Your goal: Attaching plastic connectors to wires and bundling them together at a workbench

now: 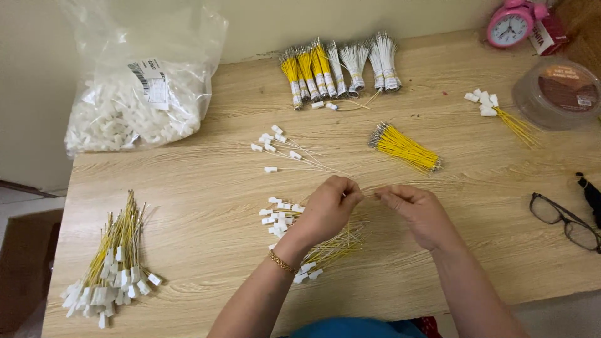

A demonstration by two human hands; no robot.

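Both hands meet mid-table, fingertips nearly touching. Left hand [328,206] is curled, thumb + fingers pinching a thin wire [369,189]; right hand [416,209] pinches the same wire's other end, prob. to keep it taut betw. them. Directly under the left wrist lies a pile of yellow wires w/ white connectors [300,241], close for easy reach. Loose yellow bundle [405,149] sits just beyond the hands; white-wire pieces [282,150] near it. Finished-looking heap [116,266] at far left, bag of white parts [141,94] behind, glasses [563,219] at right.
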